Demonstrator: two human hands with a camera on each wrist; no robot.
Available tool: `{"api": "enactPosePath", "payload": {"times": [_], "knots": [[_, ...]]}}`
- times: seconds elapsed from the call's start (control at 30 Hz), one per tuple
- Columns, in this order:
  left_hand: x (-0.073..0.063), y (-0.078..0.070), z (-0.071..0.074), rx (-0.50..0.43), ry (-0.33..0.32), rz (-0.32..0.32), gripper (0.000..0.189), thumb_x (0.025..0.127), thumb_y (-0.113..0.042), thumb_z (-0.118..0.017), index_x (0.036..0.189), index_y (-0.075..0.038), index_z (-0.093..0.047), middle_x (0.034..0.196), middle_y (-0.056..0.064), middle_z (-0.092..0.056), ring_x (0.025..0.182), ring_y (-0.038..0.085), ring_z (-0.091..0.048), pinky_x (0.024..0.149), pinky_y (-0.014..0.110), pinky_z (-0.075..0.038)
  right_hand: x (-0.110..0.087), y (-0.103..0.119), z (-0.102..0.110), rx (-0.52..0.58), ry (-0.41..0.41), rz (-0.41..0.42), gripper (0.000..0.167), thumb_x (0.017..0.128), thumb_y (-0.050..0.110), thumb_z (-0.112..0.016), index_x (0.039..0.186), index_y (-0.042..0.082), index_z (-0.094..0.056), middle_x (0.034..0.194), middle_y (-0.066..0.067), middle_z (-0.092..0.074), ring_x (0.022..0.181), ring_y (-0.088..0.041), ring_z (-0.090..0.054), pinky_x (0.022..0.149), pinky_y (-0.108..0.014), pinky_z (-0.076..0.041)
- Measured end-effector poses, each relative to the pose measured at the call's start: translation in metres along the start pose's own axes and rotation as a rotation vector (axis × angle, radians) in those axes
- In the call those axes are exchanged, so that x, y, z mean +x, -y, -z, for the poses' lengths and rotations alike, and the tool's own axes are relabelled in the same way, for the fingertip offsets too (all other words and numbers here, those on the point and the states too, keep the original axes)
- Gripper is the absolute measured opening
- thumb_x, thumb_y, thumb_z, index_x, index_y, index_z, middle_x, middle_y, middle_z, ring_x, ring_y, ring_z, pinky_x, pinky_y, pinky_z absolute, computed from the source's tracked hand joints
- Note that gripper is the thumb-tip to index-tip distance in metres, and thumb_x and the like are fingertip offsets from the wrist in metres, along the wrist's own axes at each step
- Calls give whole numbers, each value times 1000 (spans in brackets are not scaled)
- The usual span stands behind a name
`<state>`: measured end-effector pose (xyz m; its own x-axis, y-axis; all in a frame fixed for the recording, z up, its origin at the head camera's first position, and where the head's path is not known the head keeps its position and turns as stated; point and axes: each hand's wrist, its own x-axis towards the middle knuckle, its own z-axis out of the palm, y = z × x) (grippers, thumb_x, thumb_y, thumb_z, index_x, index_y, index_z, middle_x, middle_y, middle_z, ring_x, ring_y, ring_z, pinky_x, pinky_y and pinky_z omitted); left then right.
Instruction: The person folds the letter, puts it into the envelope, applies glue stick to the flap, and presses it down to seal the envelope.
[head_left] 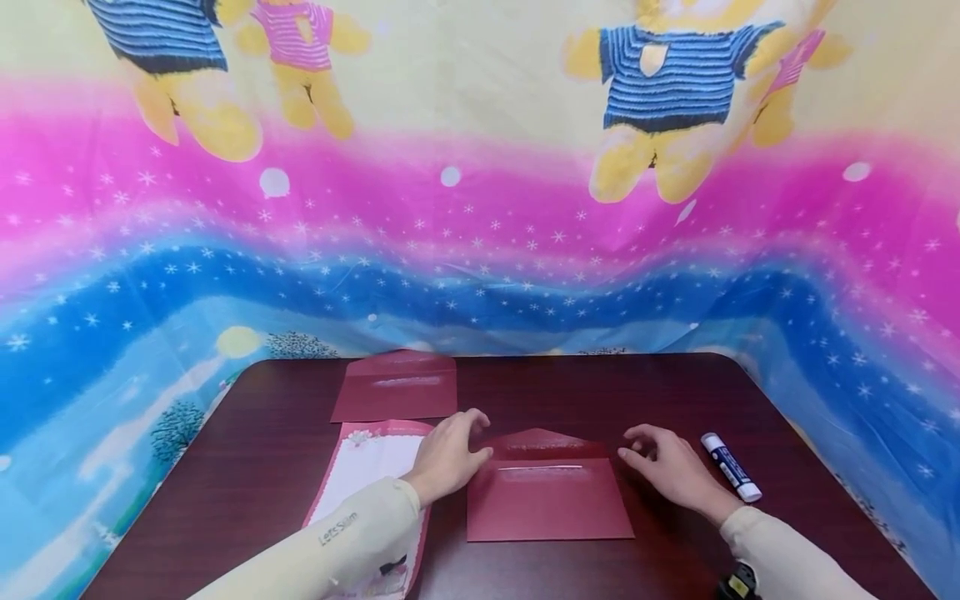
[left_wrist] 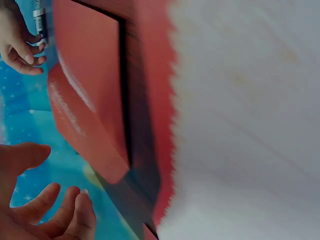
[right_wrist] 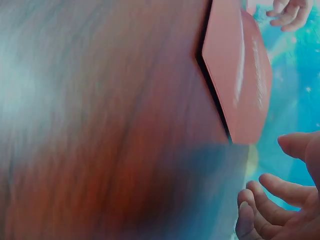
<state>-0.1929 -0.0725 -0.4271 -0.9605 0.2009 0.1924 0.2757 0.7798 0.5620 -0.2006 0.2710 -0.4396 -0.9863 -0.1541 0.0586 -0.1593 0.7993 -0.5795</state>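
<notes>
A dark red envelope (head_left: 551, 504) lies on the table with its flap (head_left: 540, 443) unfolded toward the far side. Shiny whitish streaks show on the flap and just below the fold. My left hand (head_left: 447, 454) hovers by the envelope's left side, fingers loosely bent and nothing in them. On the other side, my right hand (head_left: 671, 467) is held off the envelope's right edge, thumb and fingers apart, also holding nothing. Both wrist views show gaps between fingertips and paper. Beyond the right hand lies a capped glue stick (head_left: 731, 467).
Another red envelope (head_left: 397, 392), flap away from me, lies at the back left. In front of it is a red-bordered white letter sheet (head_left: 367, 467), partly hidden under my left sleeve (head_left: 322, 546). A patterned cloth (head_left: 480, 217) hangs behind the dark table (head_left: 202, 517).
</notes>
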Motion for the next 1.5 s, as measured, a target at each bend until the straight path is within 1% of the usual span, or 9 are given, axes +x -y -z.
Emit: {"api": "enactPosePath", "payload": {"times": [0.13,0.3,0.5,0.63,0.9,1.03,1.23,1.33,1.5], "knots": [[-4,-11,1,-35,8,-38,33,87,-22,-78,116,-15,-66,108,5,-71,99,21,-66,86,43,-55,-1,-7,15,-84,-67,16,36,95,30,-70,118,3,-67,99,-6,-69,80,-15,-57,67,-31,-47],[-11,-26,-2,-56,59,-76,30,89,-24,-75,116,-17,-67,110,3,-72,99,19,-65,87,39,-54,-2,-20,36,-207,-125,7,39,94,31,-70,121,2,-66,106,-15,-72,86,-23,-65,69,-42,-53],[-17,-40,-8,-57,118,-96,27,90,-27,-74,115,-20,-67,111,-2,-72,104,17,-65,93,37,-54,-4,-41,56,-285,-140,-14,47,94,32,-69,127,-1,-61,114,-24,-69,94,-37,-67,71,-53,-54],[-20,-45,-13,-56,137,-123,23,91,-27,-73,112,-20,-68,107,-4,-73,98,13,-66,87,32,-54,-6,-56,65,-311,-146,-31,50,93,32,-71,127,-3,-61,114,-26,-68,94,-39,-67,71,-55,-54],[-27,-50,-25,-63,161,-170,18,91,-25,-72,108,-18,-69,98,-6,-72,89,6,-62,80,26,-52,-9,-78,75,-329,-79,-94,63,95,42,-66,132,-8,-54,112,-29,-67,85,-33,-67,64,-50,-53],[-32,-53,-30,-60,175,-194,15,92,-25,-71,106,-18,-69,95,-8,-72,84,1,-59,76,22,-50,-9,-86,77,-347,-43,-118,70,93,45,-68,133,-11,-51,108,-29,-67,79,-28,-65,59,-43,-50],[-39,-57,-32,-78,208,-197,12,93,-25,-71,103,-19,-70,90,-12,-69,80,-3,-58,73,19,-48,-13,-95,77,-323,52,-178,73,89,49,-72,128,-9,-52,92,-15,-67,68,-17,-56,54,-34,-41],[-40,-58,-33,-95,217,-201,9,92,-24,-71,100,-20,-70,87,-14,-67,80,-3,-58,71,18,-47,-14,-98,76,-304,106,-211,68,89,49,-72,122,-8,-56,85,-9,-64,66,-17,-54,56,-33,-40],[-43,-58,-34,-122,231,-199,7,92,-24,-71,99,-20,-70,84,-15,-66,77,-5,-57,70,17,-47,-14,-101,74,-308,124,-199,46,94,31,-69,115,-9,-61,78,-5,-58,65,-17,-51,58,-32,-37]]}}
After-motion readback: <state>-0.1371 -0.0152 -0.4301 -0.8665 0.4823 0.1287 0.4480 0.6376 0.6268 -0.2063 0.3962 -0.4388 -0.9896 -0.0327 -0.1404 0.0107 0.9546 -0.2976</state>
